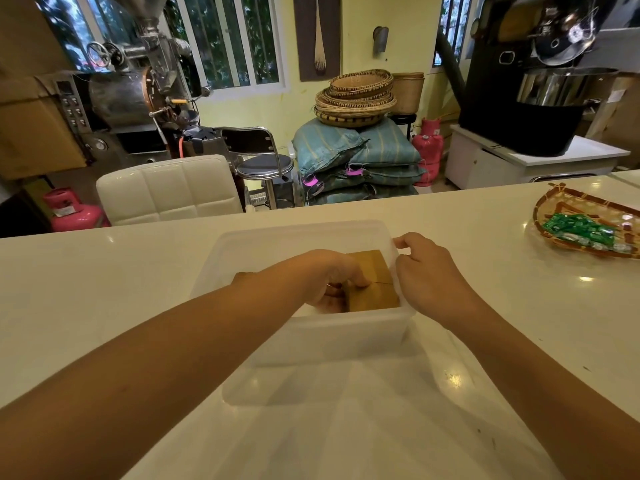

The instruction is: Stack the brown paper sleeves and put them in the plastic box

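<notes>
From where I watch, my left hand (332, 278) is down inside the translucent rectangular plastic box (304, 336) on the pale glossy countertop (104, 289), fingers curled and pressing on the stack of flat brown paper sleeves (372, 284). I cannot tell whether it pinches the stack's left edge or only rests on it, since the hand hides that side. The sleeves lie flat against the box's right wall, with a seam across them that suggests two stacks end to end, though I cannot be sure. My right hand (426, 275) sits just outside, thumb and fingers closed on the box's right rim, steadying it. I see no loose sleeves on the counter, so I judge the job almost finished: only letting go and withdrawing remains. Far right, a woven basket of green wrapped sweets (585, 223) stands well apart.
</notes>
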